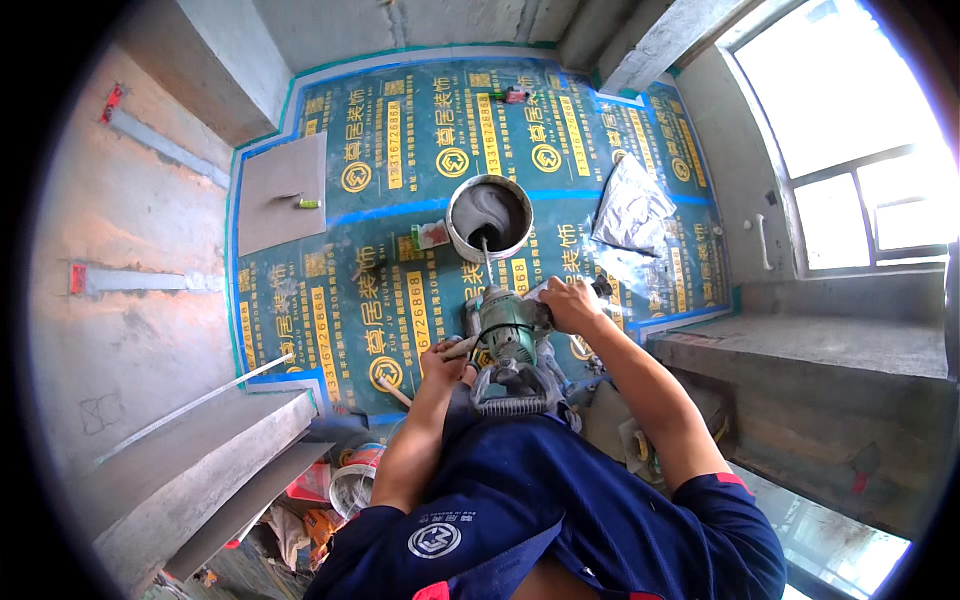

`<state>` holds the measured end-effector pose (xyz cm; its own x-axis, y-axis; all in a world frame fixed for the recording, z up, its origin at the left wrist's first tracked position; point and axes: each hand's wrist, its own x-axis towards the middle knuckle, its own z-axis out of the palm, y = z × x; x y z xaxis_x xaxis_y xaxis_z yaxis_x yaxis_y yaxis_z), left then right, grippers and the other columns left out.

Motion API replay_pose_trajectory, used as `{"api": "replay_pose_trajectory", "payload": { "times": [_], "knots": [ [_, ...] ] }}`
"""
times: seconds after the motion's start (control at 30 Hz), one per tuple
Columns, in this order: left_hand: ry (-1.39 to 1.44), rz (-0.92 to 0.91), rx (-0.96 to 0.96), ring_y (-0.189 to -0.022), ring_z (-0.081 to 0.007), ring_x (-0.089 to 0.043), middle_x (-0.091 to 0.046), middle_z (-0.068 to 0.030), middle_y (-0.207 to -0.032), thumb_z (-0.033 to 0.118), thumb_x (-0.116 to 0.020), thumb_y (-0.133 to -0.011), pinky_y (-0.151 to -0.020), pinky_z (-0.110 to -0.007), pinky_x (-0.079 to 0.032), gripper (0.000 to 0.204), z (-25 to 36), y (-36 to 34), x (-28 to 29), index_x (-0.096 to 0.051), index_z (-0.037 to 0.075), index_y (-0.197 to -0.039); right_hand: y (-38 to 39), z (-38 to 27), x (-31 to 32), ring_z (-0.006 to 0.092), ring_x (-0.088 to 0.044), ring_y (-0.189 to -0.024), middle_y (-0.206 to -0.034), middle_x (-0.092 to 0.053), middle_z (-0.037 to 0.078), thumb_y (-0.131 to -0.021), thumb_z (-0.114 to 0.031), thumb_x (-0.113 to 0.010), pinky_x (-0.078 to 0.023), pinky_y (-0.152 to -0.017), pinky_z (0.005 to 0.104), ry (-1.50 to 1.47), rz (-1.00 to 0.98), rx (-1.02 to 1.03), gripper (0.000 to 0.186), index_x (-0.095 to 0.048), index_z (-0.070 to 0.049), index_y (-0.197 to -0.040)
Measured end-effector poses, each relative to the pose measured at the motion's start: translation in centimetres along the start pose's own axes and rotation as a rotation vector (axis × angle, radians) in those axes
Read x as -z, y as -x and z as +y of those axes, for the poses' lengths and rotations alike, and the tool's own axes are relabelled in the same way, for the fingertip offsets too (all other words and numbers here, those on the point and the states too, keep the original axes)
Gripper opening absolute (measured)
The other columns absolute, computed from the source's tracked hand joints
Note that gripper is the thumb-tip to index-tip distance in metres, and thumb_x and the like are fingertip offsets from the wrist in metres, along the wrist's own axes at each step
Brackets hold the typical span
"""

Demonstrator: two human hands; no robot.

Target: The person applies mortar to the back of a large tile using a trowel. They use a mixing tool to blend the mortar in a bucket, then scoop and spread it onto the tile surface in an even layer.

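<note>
The head view shows a green sheet [420, 190] over the floor, with a grey board [285, 185] flat along its left edge and a silvery bag [632, 207] crumpled near its right edge. The bucket [463, 247] stands close to the middle of the sheet, over the blue tape strip that crosses it, and holds grey mix [492, 206]. The drill [508, 338] is held between the bucket and the near edge of the sheet, its shaft [487, 254] running down into the near side of the mix. The surface is wet and swirled, with no dry powder showing on top, so the stirring seems well along; with the shaft in the mix, it does not look finished. Lumps lower down could remain, but the depth is hidden, and whether the shaft is turning I cannot tell. The right hand [573, 305] is wrapped around the drill's right-side handle, the left hand [440, 363] closed around the left one. Smaller things lie around: a packet [430, 236] just left of the bucket, a red device [516, 95] toward the sheet's far edge, and a green-handled tool [308, 204] by the board's right edge.
</note>
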<state>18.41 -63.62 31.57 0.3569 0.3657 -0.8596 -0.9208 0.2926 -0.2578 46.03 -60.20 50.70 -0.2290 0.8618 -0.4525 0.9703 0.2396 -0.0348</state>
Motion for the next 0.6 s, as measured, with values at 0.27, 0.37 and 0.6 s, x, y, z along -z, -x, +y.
{"api": "replay_pose_trajectory", "payload": {
  "times": [0.27,0.37,0.6],
  "knots": [
    [-0.276,0.095,-0.193,-0.052,-0.0235,-0.038,-0.037,-0.0079,-0.052,0.01,-0.032,-0.085,-0.065,-0.042,-0.043,0.025,-1.5,3.9,-6.0,-0.033,0.01,-0.06,2.8,0.3,-4.4,0.0266,-0.062,-0.091,-0.099,-0.057,0.009,-0.074,-0.02,-0.061,-0.049,-0.075,0.0417,-0.171,0.088,-0.132,0.023,-0.063,-0.014,-0.096],
    [-0.314,0.091,-0.215,-0.053,-0.0224,-0.037,-0.036,-0.0061,-0.052,0.01,-0.034,-0.085,-0.066,-0.042,-0.043,0.027,-0.9,4.6,-6.5,-0.032,0.011,-0.058,3.8,-0.9,-5.5,0.027,-0.061,-0.094,-0.1,-0.057,0.01,-0.073,-0.018,-0.061,-0.05,-0.075,0.0418,-0.2,0.107,-0.163,0.025,-0.063,-0.013,-0.097],
    [-0.492,0.074,-0.235,-0.055,-0.0191,-0.037,-0.035,-0.0026,-0.053,0.017,-0.038,-0.092,-0.071,-0.041,-0.04,0.029,-1.3,5.0,-10.1,-0.038,0.011,-0.064,6.9,-3.2,-8.4,0.0341,-0.063,-0.087,-0.107,-0.056,0.015,-0.068,-0.019,-0.066,-0.053,-0.071,0.0438,-0.426,0.324,-0.279,0.031,-0.064,-0.01,-0.098]
  ]
}}
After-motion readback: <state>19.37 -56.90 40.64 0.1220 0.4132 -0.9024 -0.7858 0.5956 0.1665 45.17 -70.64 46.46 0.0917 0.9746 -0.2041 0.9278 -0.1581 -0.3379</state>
